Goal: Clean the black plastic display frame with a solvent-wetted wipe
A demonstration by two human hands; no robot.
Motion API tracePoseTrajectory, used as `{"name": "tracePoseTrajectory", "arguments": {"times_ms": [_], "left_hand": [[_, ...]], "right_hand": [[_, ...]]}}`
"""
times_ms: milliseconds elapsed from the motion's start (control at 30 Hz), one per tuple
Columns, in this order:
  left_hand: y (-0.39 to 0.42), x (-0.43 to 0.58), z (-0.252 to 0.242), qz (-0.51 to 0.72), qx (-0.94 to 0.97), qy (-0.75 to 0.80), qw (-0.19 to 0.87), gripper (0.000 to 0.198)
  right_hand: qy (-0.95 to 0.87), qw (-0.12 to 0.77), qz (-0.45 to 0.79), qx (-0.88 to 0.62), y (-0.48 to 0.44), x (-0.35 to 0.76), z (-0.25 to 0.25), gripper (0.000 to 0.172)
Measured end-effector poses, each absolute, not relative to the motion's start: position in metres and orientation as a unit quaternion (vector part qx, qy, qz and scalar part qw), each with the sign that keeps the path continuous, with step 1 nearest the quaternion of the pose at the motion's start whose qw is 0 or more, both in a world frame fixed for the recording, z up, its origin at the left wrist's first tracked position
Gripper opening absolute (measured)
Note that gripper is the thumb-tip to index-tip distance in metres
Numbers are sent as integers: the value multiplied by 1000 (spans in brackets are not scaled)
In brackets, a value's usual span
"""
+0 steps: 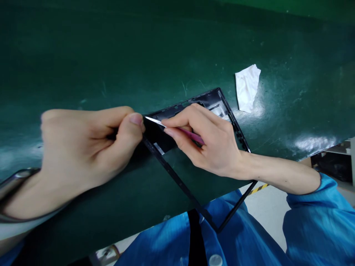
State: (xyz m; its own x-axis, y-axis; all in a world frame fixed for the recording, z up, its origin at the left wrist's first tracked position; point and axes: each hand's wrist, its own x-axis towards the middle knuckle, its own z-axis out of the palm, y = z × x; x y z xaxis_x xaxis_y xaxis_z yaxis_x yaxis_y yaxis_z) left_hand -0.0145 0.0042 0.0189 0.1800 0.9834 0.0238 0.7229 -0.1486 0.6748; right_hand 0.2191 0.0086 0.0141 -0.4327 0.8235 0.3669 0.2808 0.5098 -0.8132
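Note:
A black rectangular frame (177, 180) is tilted over the table, with its near corner sticking out past the table edge in front of my blue top. Its upper half has a dark panel with pale parts inside, partly covered by my right hand. My left hand (91, 144) is closed, with thumb and forefinger pinched at the frame's left corner. My right hand (206, 138) grips a slim pink-handled tool (191, 135) like a pen. The tool's pointed silver tip meets that corner, right beside my left thumb. Whether it is a blade or tweezers I cannot tell.
A crumpled white cloth or tissue (247, 88) lies on the glossy green table (138, 48), beyond the frame to the right. The near table edge runs slantwise in front of my body. Shelving (332, 162) with dark items stands at the far right.

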Motion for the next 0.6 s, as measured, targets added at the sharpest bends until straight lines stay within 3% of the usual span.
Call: {"name": "tracePoseTrajectory", "arguments": {"times_ms": [433, 600], "left_hand": [[-4, -2, 29, 215, 664, 652, 295, 60], [-2, -12, 24, 209, 676, 641, 298, 62]], "right_hand": [[-781, 407, 294, -371, 6, 217, 14, 13], [-780, 360, 315, -404, 5, 217, 17, 17]]}}
